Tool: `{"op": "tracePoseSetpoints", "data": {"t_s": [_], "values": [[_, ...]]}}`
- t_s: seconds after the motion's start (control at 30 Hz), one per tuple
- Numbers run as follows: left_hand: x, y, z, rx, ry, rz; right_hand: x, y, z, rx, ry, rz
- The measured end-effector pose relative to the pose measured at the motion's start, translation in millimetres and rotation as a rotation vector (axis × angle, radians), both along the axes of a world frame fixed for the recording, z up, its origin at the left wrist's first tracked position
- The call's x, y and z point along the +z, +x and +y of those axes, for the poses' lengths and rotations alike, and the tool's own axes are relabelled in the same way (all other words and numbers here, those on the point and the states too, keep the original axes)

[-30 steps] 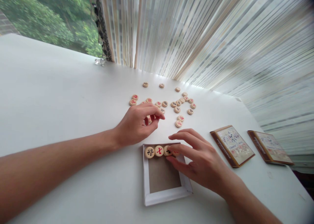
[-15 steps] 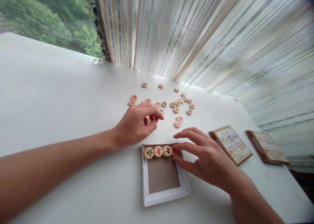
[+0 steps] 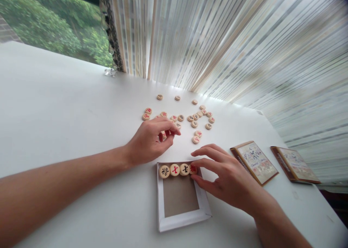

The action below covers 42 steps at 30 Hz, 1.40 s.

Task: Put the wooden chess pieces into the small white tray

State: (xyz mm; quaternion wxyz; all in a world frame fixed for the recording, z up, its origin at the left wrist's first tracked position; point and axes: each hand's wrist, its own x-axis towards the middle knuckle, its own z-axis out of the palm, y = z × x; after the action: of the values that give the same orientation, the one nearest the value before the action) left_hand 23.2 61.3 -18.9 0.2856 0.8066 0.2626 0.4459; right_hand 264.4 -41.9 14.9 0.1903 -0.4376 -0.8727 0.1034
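An open white cardboard box tray (image 3: 182, 224) lies on the table, with a row of round wooden Chinese chess pieces along its far side. Two bear black characters, such as the left-end piece (image 3: 164, 171), and a red-marked piece (image 3: 174, 170) sits beside it. At the row's right end, my right hand (image 3: 224, 172) has thumb and index finger on a red-marked chess piece (image 3: 193, 169), partly covered by the fingertips. My left hand (image 3: 152, 137) hovers beyond the tray's far left corner, fingers loosely curved and thumb apart, partly hiding scattered pieces behind it.
Several loose chess pieces (image 3: 194, 124) are scattered over the white table (image 3: 81, 114) beyond my hands. To the right lie two printed box lids (image 3: 255, 161), one behind the other (image 3: 297, 164). A string curtain (image 3: 174, 34) hangs along the far edge, beside a window.
The view has shifted slightly, so the tray and pieces sit a little lower in the picture. My hands keep nearly the same pose, the right one still at the end piece.
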Motion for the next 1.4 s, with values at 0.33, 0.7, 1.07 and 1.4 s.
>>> {"op": "tracePoseSetpoints", "data": {"t_s": [0.33,0.7,1.07,1.4], "values": [[-0.1,-1.8,0.9,0.024,-0.027,-0.062,10.2,10.0,6.8,-0.042,-0.029,0.154],[27.7,-37.2,62.6,0.351,-0.112,-0.203,-16.4,22.4,31.9,-0.392,0.052,0.386],[-4.0,-65.9,100.1,0.475,-0.071,0.053,-28.7,14.5,44.6,-0.432,0.077,0.418],[-10.2,-59.5,94.0,0.369,0.021,0.174,-9.8,-50.4,131.0,-0.263,0.028,0.167]]}}
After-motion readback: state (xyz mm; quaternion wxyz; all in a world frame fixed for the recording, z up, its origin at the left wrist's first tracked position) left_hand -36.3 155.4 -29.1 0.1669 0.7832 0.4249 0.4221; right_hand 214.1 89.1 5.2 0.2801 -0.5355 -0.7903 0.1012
